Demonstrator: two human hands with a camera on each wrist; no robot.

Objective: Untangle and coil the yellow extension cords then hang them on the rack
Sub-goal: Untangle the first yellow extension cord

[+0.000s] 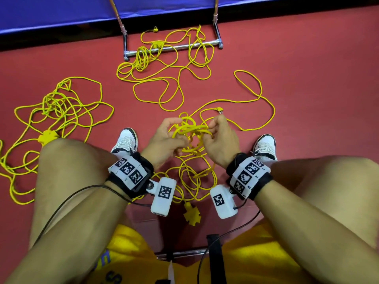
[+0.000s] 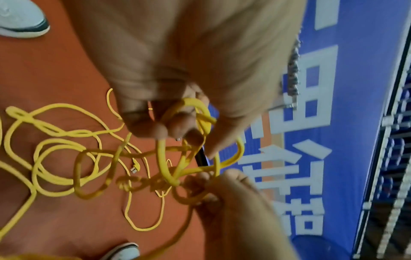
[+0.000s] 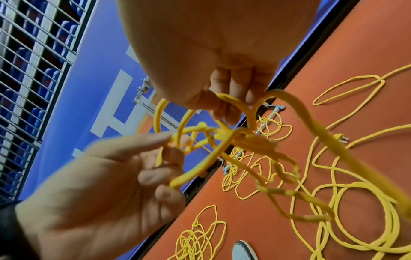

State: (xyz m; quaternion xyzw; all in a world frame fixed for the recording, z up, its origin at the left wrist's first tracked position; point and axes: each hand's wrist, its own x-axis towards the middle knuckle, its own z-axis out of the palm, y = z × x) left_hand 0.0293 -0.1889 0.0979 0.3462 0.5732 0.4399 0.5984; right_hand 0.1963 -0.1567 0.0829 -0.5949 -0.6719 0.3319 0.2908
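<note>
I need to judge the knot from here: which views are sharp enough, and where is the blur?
Head view: sharp, evenly lit, edges bowed; the knot reads clearly. Left wrist view: left hand smeared. Right wrist view: near cord loops blurred, floor tangles crisper.

Red floor (image 1: 307, 58), blue banner (image 1: 61, 11) w/ white lettering, white sneakers (image 1: 125, 140).

Three yellow extension cords, all tangled. Nearest cord (image 1: 190, 132): knot lifted off the red floor, rest looped below, socket block (image 1: 192, 216) and plug (image 1: 217, 110) on the floor. Second cord (image 1: 59, 107) heaped at left. Third cord (image 1: 162, 64) draped over the chrome rack (image 1: 174, 48) base bar.
</note>
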